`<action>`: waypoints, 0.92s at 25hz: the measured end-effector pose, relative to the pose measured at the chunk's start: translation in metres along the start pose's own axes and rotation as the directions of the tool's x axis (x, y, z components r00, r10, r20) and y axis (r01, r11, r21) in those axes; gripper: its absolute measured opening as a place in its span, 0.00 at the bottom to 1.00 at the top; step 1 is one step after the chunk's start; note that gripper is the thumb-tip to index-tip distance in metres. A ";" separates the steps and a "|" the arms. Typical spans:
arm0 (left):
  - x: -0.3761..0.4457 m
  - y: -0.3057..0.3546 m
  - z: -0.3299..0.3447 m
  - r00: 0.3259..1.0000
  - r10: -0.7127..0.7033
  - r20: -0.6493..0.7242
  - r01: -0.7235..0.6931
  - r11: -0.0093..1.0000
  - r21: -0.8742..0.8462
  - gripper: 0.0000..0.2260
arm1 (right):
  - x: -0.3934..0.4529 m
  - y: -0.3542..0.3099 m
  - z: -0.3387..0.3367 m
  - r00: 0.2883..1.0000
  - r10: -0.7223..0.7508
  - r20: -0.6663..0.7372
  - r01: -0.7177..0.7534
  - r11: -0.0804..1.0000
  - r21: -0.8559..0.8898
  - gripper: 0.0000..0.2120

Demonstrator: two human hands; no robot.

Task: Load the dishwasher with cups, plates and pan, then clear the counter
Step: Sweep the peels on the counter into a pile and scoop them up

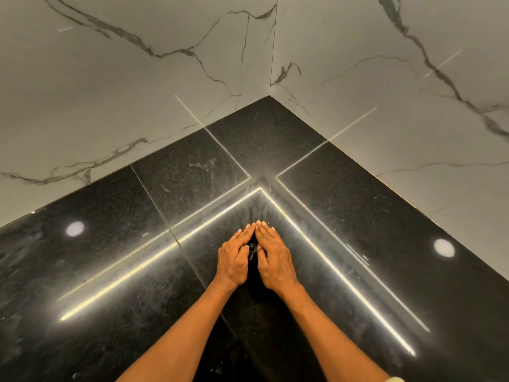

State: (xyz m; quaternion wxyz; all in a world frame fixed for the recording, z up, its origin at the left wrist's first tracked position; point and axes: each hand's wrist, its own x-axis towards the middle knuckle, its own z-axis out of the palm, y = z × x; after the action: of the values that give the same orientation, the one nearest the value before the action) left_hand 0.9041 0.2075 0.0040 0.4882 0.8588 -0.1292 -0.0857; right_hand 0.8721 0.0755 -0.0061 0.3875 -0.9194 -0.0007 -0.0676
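Hands flat on black counter (110, 244) | left hand (234, 257), right hand (274, 260): fingers straight, holding nothing | fingertips touching

glossy black speckled counter (344, 216), smeared, running into the marble-walled corner

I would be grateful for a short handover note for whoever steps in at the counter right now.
Left hand: fingers straight, flat on the black counter, fingertips meeting the other hand's.
Right hand: the same, mirrored.
Between the palms lies a small dark scrap; what it is cannot be told.
No cups, plates, pan or dishwasher are in view, so loading cannot be judged from here.
The counter corner by the marble walls shows wipe smears.
Left, probably: gather up the scrap and remove it.
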 end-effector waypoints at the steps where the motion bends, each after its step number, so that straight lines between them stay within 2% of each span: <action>1: -0.008 0.000 0.001 1.000 -0.009 0.000 0.009 1.000 -0.012 0.31 | -0.009 -0.002 0.000 1.000 -0.001 -0.006 0.001 1.000 0.010 0.27; 9: -0.078 0.014 0.010 0.996 -0.080 -0.038 0.077 0.993 -0.086 0.32 | -0.077 -0.015 -0.003 1.000 0.004 0.000 -0.004 0.998 0.055 0.25; 17: -0.122 0.023 0.020 1.000 0.003 -0.023 -0.006 0.990 -0.140 0.28 | -0.131 -0.023 -0.006 0.998 0.060 -0.008 -0.059 0.991 0.120 0.24; 20: -0.121 0.019 0.016 1.000 -0.017 0.018 0.020 0.970 -0.243 0.27 | -0.137 -0.021 -0.010 0.998 0.060 -0.020 -0.055 0.984 0.169 0.24; 23: -0.119 0.014 0.010 0.992 -0.116 0.053 0.127 0.883 -0.452 0.28 | -0.129 -0.014 -0.019 0.990 0.112 -0.080 -0.088 0.960 0.265 0.22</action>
State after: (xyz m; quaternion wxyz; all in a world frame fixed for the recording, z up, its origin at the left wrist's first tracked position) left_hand 0.7859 0.2286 0.0138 0.6676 0.7260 -0.0576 -0.1547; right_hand 0.7411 0.0786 0.0006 0.5076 -0.8550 0.0552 -0.0907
